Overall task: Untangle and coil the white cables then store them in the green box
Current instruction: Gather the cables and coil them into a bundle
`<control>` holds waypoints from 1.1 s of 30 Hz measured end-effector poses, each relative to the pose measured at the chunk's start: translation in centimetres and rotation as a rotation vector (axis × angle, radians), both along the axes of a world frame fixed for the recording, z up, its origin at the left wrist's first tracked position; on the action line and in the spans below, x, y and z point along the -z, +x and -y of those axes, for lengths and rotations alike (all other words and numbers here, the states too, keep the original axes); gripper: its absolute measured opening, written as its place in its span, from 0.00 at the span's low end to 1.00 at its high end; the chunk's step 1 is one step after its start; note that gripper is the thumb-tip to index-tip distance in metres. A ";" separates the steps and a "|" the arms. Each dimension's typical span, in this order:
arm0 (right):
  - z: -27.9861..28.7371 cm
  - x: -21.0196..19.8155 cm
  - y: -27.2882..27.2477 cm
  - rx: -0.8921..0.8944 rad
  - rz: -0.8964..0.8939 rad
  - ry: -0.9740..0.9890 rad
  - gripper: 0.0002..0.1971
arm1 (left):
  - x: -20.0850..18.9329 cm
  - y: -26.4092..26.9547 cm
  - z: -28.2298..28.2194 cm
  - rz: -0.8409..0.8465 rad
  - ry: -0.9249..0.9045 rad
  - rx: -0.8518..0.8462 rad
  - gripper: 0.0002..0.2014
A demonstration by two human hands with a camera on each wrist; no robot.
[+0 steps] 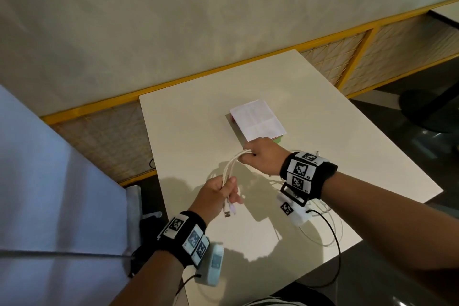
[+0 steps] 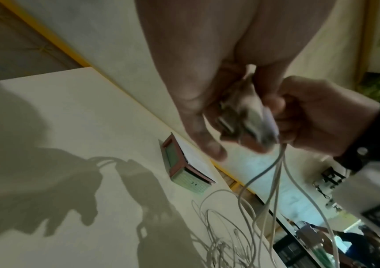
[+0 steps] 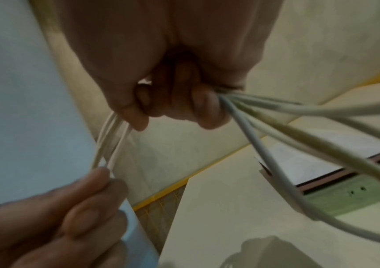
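Several white cables run as one bundle between my two hands above the table. My left hand grips their plug ends, and the USB plugs stick out below the fist. My right hand is curled round the same bundle further along, close to the green box. The rest of the cables trails in loose loops on the table. In the right wrist view the strands fan out of my fist toward the box. A white sheet covers the top of the box.
The white table stands against a yellow-framed partition. Slack cable loops lie near the table's front right edge under my right forearm. A pale blue panel stands to the left of the table.
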State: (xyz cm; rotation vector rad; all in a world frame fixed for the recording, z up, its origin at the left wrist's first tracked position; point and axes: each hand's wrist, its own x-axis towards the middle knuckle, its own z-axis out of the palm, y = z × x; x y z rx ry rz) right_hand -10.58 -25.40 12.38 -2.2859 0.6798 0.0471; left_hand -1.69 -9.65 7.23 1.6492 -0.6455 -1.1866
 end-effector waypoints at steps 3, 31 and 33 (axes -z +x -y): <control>-0.5 -0.2 0.4 0.107 0.028 0.169 0.18 | -0.2 -0.7 0.5 -0.030 -0.036 -0.074 0.15; -4.5 0.4 1.2 0.410 0.200 0.536 0.22 | 0.3 0.2 2.9 0.365 0.018 -0.135 0.11; -4.5 0.3 1.1 0.380 0.200 0.541 0.21 | 0.8 0.2 2.9 0.361 0.018 -0.133 0.10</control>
